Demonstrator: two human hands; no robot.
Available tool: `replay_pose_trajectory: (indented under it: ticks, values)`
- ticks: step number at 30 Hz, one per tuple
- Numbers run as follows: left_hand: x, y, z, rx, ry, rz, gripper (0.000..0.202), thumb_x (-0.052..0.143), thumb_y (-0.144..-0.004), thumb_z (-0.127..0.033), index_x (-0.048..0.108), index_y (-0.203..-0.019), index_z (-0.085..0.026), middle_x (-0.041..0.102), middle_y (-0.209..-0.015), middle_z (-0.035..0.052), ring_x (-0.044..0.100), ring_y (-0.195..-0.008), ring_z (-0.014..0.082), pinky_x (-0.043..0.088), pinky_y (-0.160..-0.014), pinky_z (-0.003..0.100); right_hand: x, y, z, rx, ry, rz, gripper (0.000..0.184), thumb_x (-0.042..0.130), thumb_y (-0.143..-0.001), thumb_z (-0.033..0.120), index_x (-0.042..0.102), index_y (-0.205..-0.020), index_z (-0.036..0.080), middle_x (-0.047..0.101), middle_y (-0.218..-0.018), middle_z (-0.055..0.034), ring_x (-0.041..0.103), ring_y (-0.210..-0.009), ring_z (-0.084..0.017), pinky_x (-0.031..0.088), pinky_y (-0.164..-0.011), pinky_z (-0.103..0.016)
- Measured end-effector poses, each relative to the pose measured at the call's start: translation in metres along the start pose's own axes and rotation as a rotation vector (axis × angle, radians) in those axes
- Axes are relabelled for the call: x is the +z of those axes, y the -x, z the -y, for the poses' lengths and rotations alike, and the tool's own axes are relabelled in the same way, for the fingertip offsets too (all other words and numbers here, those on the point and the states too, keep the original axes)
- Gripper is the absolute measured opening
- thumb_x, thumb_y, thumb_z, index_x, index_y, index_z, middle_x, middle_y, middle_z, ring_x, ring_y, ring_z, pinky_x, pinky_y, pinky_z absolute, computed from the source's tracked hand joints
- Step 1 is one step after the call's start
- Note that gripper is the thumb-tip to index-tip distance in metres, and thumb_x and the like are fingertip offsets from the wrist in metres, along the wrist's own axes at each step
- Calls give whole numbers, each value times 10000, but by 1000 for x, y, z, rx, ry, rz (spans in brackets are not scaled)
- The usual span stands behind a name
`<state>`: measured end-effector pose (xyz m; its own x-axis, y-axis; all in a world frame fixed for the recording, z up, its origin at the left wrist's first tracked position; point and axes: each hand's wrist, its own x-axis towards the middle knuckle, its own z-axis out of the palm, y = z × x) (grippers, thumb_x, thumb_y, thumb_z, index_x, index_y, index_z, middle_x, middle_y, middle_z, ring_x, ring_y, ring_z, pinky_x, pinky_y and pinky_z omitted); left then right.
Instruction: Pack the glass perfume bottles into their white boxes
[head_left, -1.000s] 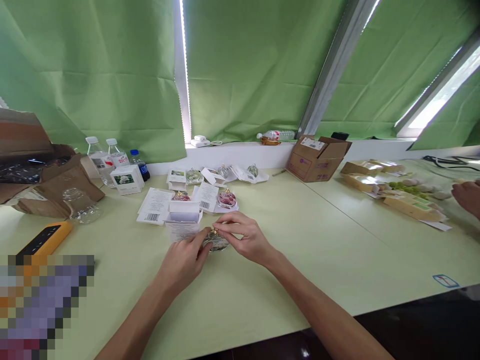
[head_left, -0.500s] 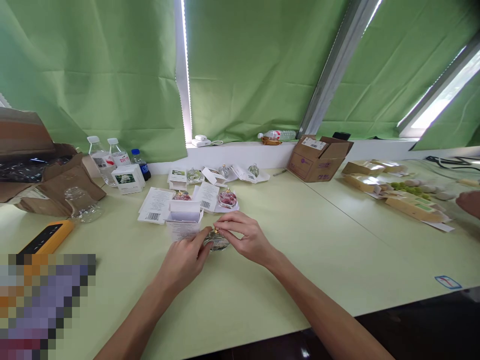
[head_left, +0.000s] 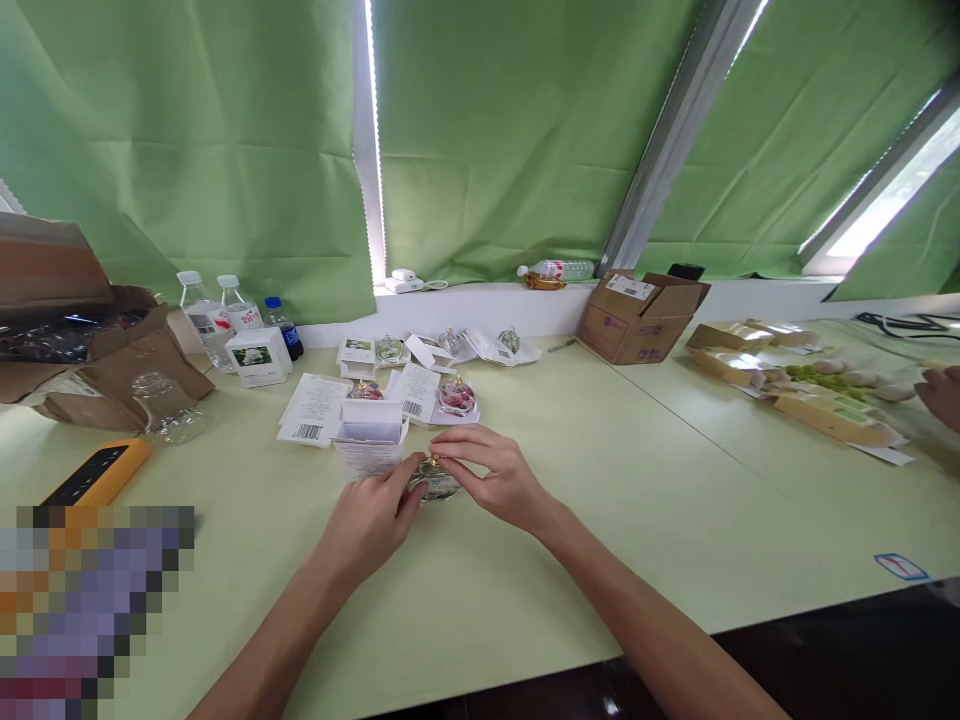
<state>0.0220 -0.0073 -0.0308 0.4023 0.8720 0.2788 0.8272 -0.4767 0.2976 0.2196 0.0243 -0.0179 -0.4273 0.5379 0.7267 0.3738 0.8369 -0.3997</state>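
Observation:
A round clear glass bottle (head_left: 438, 486) with a gold neck, perfume-like in shape, rests on the table between my hands. My left hand (head_left: 375, 510) grips its left side, fingers curled around the glass. With fingertips pinched together, my right hand (head_left: 491, 475) holds the gold top of the bottle. Just behind stands an open white carton (head_left: 369, 450), partly covered by my left hand. Past it lie a bottle with red contents (head_left: 456, 398) and an unfolded white box (head_left: 311, 408) with a barcode. Farther back are several similar clear bottles (head_left: 389, 349) beside small white boxes.
At left are a brown cardboard box (head_left: 127, 365), an orange-and-black power strip (head_left: 97, 475), a clear plastic jar (head_left: 169, 405) and drink bottles (head_left: 202, 315). Another carton (head_left: 637, 315) stands back right. Yellow boxes (head_left: 832, 415) lie far right, near another person's hand (head_left: 939, 395).
My hands keep nearly the same hold on the bottle. At the far right, the other person's hand has shifted slightly. The view has moved very little.

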Motion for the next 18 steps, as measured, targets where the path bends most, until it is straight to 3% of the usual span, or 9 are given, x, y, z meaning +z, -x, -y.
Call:
replay_pose_trajectory:
  ticks: [18]
  values:
    - [2, 0, 2, 17, -21, -24, 409, 350, -953, -330, 439, -1329, -196, 695, -756, 32, 624, -585, 162, 364, -500, 236, -1, 0, -1, 18, 21, -22, 203, 568, -880, 174, 683, -1036, 235, 702, -916, -62, 647, -854, -188, 550, -777, -340]
